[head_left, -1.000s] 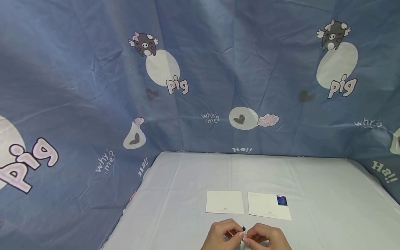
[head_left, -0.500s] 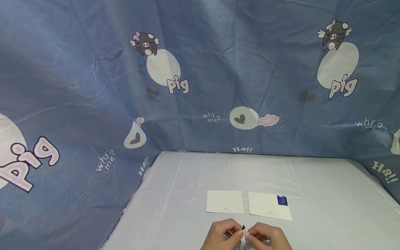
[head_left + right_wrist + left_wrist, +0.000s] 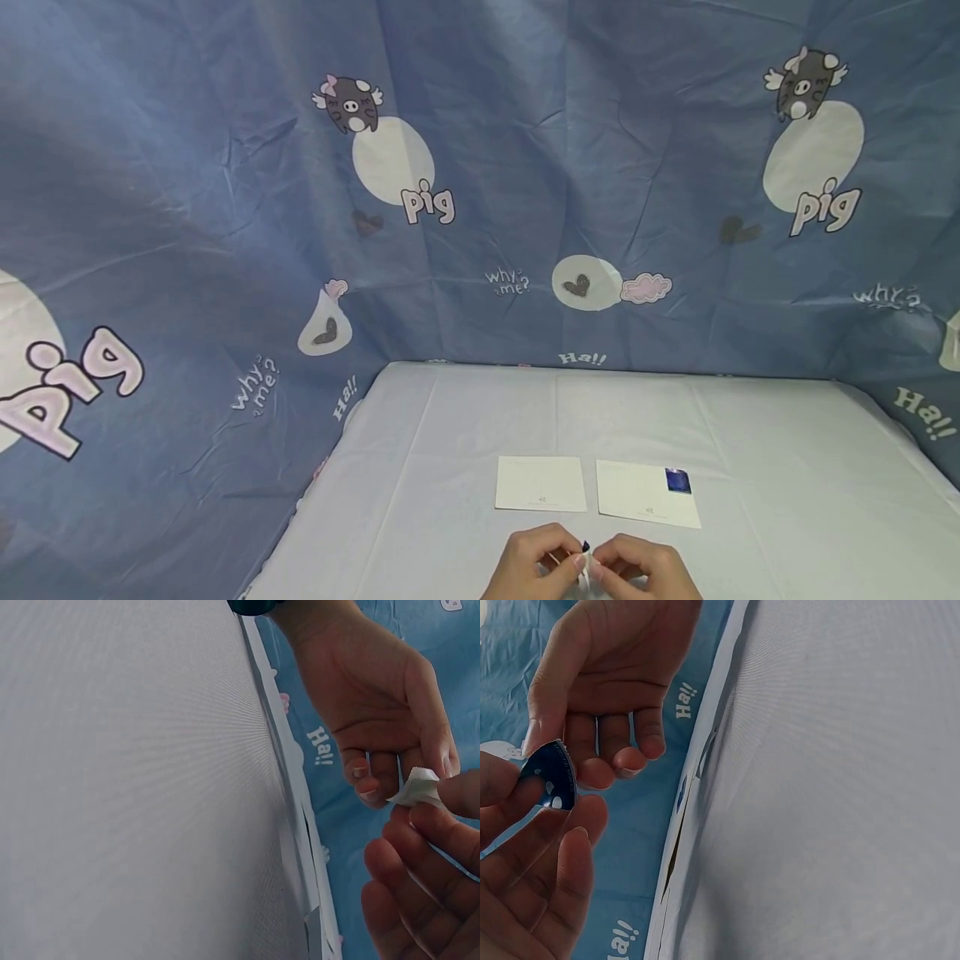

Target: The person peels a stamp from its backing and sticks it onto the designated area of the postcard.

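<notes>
My left hand (image 3: 534, 565) and right hand (image 3: 647, 568) meet at the near part of the table, pinching one small stamp between thumbs and forefingers. In the left wrist view the stamp (image 3: 551, 778) shows a dark blue face with white spots and a finely toothed edge, curved by the fingers. Its white back (image 3: 420, 787) faces the right wrist view, where a corner stands up bent. Lower left in the left wrist view are my left fingers (image 3: 574, 862). My right hand comes down from above there, thumb at the stamp's upper edge. The fingertips cover parts of the stamp.
Two white cards lie side by side beyond the hands. The left card (image 3: 538, 483) has a small print near its lower edge. The right card (image 3: 633, 492) bears a blue stamp at its upper right corner. A patterned blue curtain (image 3: 487, 167) surrounds the white-covered table (image 3: 450, 417).
The right fingertips have shifted slightly up and right from the left thumb. More of the white piece shows between the two hands. The cards have not moved.
</notes>
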A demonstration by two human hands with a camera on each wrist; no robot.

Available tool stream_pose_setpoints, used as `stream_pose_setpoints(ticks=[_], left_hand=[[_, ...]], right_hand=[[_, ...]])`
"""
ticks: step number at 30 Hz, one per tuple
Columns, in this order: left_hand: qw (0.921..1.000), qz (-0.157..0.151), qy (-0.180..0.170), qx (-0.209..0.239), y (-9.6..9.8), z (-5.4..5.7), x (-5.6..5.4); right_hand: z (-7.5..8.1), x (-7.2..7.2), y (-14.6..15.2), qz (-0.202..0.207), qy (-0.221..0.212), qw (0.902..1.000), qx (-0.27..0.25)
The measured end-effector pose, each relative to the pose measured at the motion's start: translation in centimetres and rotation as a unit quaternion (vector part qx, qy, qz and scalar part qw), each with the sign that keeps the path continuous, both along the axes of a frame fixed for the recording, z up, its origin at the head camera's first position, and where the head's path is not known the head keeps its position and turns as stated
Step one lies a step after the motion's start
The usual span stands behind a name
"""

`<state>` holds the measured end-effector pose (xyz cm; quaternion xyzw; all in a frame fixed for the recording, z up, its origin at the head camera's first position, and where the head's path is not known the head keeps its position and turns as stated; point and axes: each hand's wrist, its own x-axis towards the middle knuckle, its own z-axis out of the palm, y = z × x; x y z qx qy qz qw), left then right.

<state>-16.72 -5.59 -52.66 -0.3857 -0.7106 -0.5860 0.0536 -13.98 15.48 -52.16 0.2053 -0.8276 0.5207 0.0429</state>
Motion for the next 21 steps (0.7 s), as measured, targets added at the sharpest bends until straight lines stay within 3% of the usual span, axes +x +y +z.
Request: stream_pose_setpoints(ticks=[21], left_hand=[[0.9995, 0.001, -0.03, -0.01, -0.13, 0.19, 0.13]], right_hand=[[0.07, 0.02, 0.23, -0.025, -0.02, 0.9993, 0.018]])
